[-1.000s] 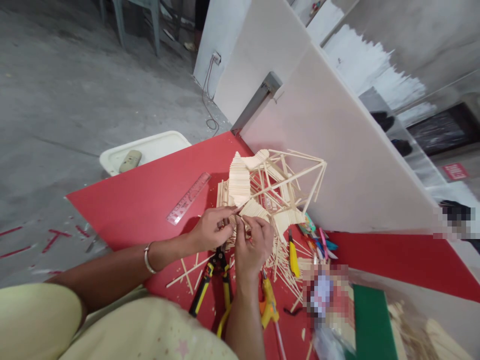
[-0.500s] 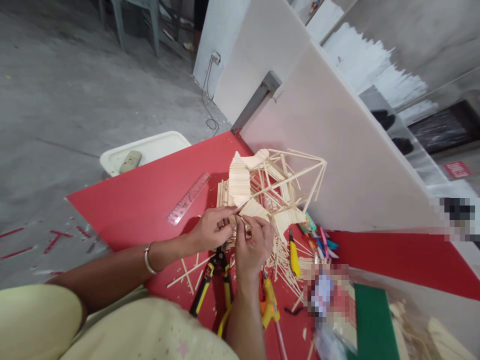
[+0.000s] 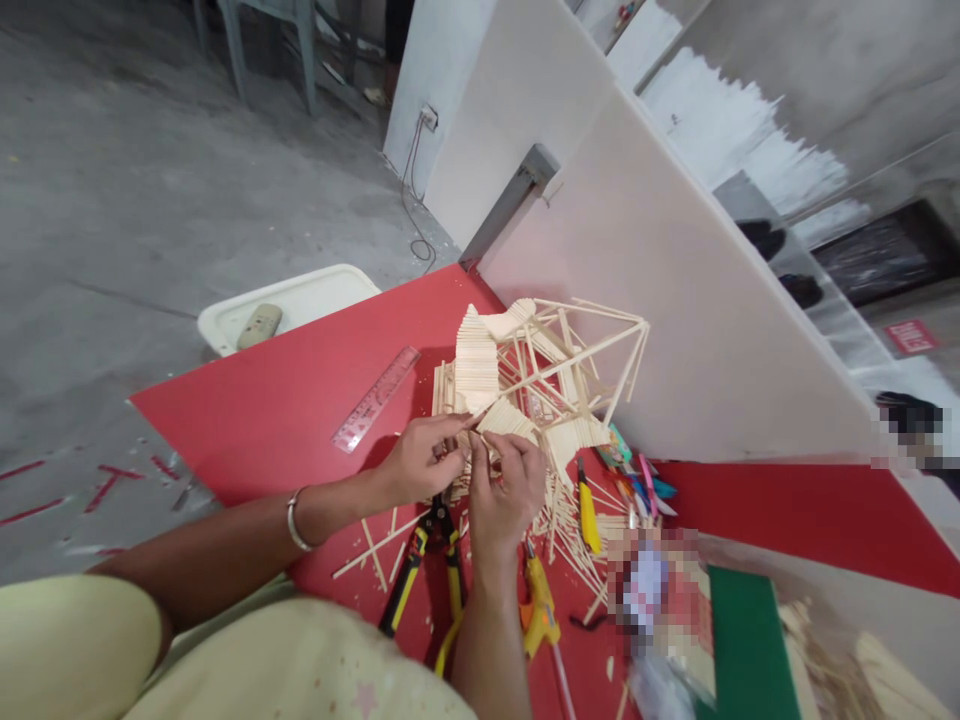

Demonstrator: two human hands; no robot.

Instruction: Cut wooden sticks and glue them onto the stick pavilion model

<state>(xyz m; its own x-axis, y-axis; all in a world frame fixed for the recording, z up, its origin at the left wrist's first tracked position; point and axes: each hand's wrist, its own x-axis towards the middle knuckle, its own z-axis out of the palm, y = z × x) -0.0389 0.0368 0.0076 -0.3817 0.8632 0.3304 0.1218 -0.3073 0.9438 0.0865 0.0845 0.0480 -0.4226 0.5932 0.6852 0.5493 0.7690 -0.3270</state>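
Note:
A model of thin wooden sticks (image 3: 477, 365), part slatted panels and part open frame, stands on the red table. At its near edge my left hand (image 3: 426, 460) is closed, thumb and fingers pinched together. Close beside it my right hand (image 3: 506, 490) pinches too, fingertips almost meeting those of the left. Whatever small piece lies between the fingertips is too small to make out. Below the hands lie black-and-yellow pliers (image 3: 409, 580) and a yellow glue gun (image 3: 538, 610). Loose sticks (image 3: 559, 530) are strewn around the right hand.
A clear ruler (image 3: 376, 398) lies left of the model. To the right are a yellow cutter knife (image 3: 588, 510), several pens (image 3: 649, 485) and a green board (image 3: 750, 640). A pale partition (image 3: 600, 260) rises behind the table (image 3: 300, 400). A white tray (image 3: 315, 300) holds a beige remote-like object.
The view has shifted very slightly. Both hands keep the same pinch at the model's near edge, and nothing else has visibly moved.

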